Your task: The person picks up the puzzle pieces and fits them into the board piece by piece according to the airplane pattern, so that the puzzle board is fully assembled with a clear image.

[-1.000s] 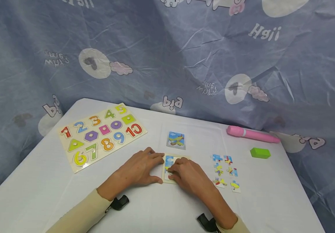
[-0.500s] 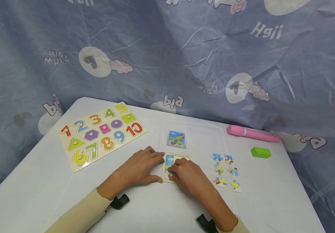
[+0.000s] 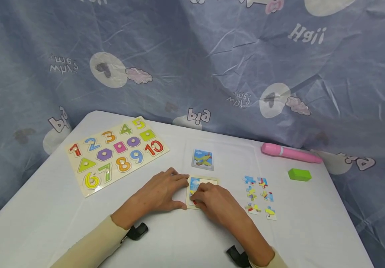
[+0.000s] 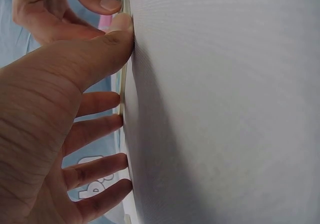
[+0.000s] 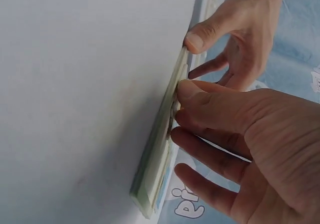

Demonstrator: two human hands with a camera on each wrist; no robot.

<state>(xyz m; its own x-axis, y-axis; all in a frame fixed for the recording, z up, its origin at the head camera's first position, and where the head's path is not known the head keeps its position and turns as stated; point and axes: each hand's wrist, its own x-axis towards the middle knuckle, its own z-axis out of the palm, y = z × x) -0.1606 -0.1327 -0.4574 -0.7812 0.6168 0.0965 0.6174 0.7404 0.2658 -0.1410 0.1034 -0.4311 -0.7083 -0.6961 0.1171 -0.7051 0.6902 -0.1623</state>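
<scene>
A small wooden puzzle tray (image 3: pixel 209 178) lies flat at the table's middle, with blue-sky puzzle pieces (image 3: pixel 194 184) along its left side. My left hand (image 3: pixel 162 191) touches the tray's left edge, its thumb at the near corner and its fingers spread, fairly straight, toward the far corner. Over the tray, my right hand (image 3: pixel 217 203) pinches a puzzle piece with thumb and index finger, mostly hidden by the fingertips. In the right wrist view, the right thumb (image 5: pixel 195 94) is low against the tray's surface. Behind the tray lies a picture card (image 3: pixel 202 160) with a yellow plane.
Several loose puzzle pieces (image 3: pixel 251 193) lie in two columns to the right. A number board (image 3: pixel 115 154) occupies the left side. Farther right are a green block (image 3: pixel 299 174) and a pink marker-shaped object (image 3: pixel 291 153). A blue patterned curtain (image 3: pixel 192 67) hangs behind the table.
My right fingertips have shifted slightly left over the tray, with the piece between them. My left hand has stayed at the tray's edge. The loose pieces have not moved.
</scene>
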